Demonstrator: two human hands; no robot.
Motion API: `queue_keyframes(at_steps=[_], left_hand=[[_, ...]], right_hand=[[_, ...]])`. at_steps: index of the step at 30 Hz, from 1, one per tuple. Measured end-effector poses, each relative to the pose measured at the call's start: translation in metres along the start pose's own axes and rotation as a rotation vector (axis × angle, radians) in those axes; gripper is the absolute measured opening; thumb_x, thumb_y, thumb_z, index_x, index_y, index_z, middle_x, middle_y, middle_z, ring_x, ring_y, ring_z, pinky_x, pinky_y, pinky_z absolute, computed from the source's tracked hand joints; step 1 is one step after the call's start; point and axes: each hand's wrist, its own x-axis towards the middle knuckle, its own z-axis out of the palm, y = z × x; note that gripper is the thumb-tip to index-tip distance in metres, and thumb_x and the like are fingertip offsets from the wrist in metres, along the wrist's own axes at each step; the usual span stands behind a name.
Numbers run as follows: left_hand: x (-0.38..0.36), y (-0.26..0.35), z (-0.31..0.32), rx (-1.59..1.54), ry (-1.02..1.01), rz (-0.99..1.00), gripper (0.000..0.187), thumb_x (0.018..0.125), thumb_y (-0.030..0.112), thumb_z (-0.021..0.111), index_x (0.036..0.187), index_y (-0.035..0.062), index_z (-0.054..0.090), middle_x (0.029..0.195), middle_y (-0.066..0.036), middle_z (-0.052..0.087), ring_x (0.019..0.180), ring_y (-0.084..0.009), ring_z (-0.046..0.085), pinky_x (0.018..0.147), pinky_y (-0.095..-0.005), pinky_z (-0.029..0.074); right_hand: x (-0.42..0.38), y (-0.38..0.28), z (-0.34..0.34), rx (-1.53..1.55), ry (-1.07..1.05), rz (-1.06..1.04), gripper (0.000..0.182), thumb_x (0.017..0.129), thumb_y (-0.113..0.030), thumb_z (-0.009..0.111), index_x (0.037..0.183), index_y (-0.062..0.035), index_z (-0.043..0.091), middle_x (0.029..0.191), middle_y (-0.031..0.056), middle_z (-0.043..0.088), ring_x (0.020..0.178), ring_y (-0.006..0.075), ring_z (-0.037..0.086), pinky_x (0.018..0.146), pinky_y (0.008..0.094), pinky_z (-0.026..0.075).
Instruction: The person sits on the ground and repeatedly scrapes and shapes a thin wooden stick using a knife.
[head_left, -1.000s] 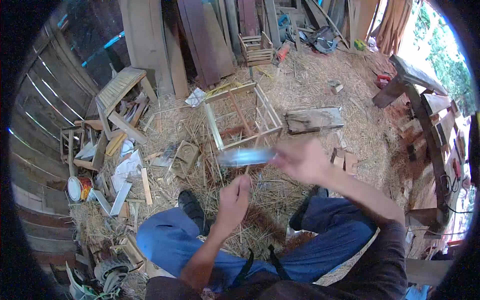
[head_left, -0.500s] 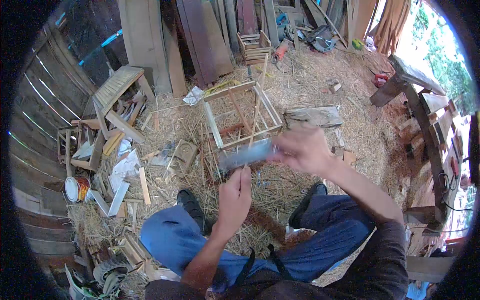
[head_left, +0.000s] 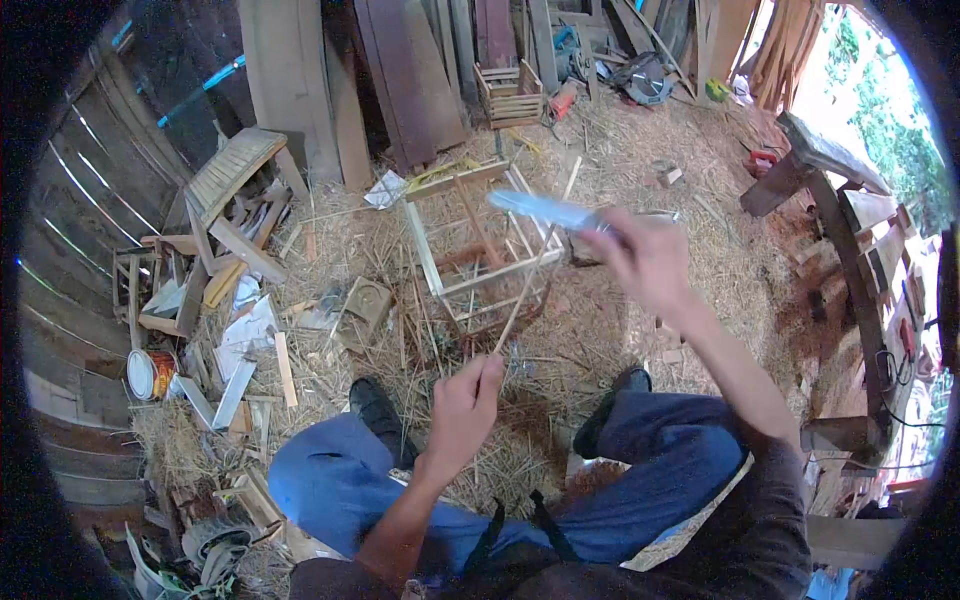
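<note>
My left hand (head_left: pixel 466 408) is closed around the lower end of a thin wooden stick (head_left: pixel 524 290), which slants up and to the right. In my right hand (head_left: pixel 648 262) is a knife (head_left: pixel 540 209), gripped by its handle. Its broad, pale blade points left and overlaps the upper part of the stick in this view. Beyond both hands, a wooden frame (head_left: pixel 424 248) of thin slats stands on the straw-covered floor, partly behind the stick and blade.
Shavings and straw cover the floor (head_left: pixel 620 150). To the left are a slatted stool (head_left: pixel 232 172), wood offcuts and a tin can (head_left: pixel 150 376). A small slatted crate (head_left: pixel 510 95) and a circular saw (head_left: pixel 645 80) sit at the back. A heavy bench (head_left: pixel 850 270) runs along the right.
My right hand has moved up and to the right with the knife, from close above my left hand to the stick's upper part. My left hand has lowered slightly, still holding the stick.
</note>
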Motion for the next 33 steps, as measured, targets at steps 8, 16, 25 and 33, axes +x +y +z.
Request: queue_keyframes(at_steps=[8, 16, 25, 33], left_hand=[[-0.002, -0.008, 0.002, 0.054, 0.084, 0.036, 0.036, 0.103, 0.024, 0.05, 0.079, -0.0023, 0.053, 0.057, -0.017, 0.041, 0.048, -0.0228, 0.036, 0.049, -0.0379, 0.036], [0.002, -0.005, 0.001, 0.021, 0.05, -0.004, 0.039, 0.103, 0.028, 0.051, 0.08, -0.0031, 0.053, 0.056, -0.012, 0.036, 0.051, -0.0137, 0.033, 0.047, -0.035, 0.033], [-0.001, 0.0, -0.001, -0.001, 0.039, -0.006, 0.04, 0.103, 0.03, 0.051, 0.079, -0.0018, 0.055, 0.057, -0.01, 0.036, 0.055, -0.0125, 0.032, 0.049, -0.0348, 0.035], [-0.005, 0.001, 0.005, -0.002, 0.035, -0.017, 0.041, 0.103, 0.028, 0.052, 0.077, -0.0026, 0.053, 0.056, -0.013, 0.041, 0.051, -0.0155, 0.035, 0.049, -0.0359, 0.036]], right_hand=[[-0.015, -0.029, 0.011, 0.074, 0.03, -0.389, 0.022, 0.079, -0.035, 0.075, 0.083, -0.0139, 0.067, 0.061, 0.0064, 0.059, 0.052, 0.0298, 0.059, 0.051, 0.045, 0.046], [-0.024, -0.039, 0.01, 0.057, 0.039, -0.541, 0.025, 0.085, -0.035, 0.072, 0.084, -0.0097, 0.069, 0.06, 0.0068, 0.056, 0.05, 0.024, 0.056, 0.05, 0.0351, 0.046], [-0.024, -0.025, 0.002, -0.06, -0.032, -0.353, 0.018, 0.077, -0.026, 0.078, 0.085, -0.0121, 0.069, 0.061, 0.0094, 0.06, 0.054, 0.028, 0.061, 0.05, 0.0407, 0.045], [-0.013, -0.004, -0.012, 0.052, -0.019, 0.141, 0.021, 0.082, -0.025, 0.07, 0.099, -0.0127, 0.068, 0.07, 0.0118, 0.063, 0.064, 0.0307, 0.064, 0.059, 0.0444, 0.049]])
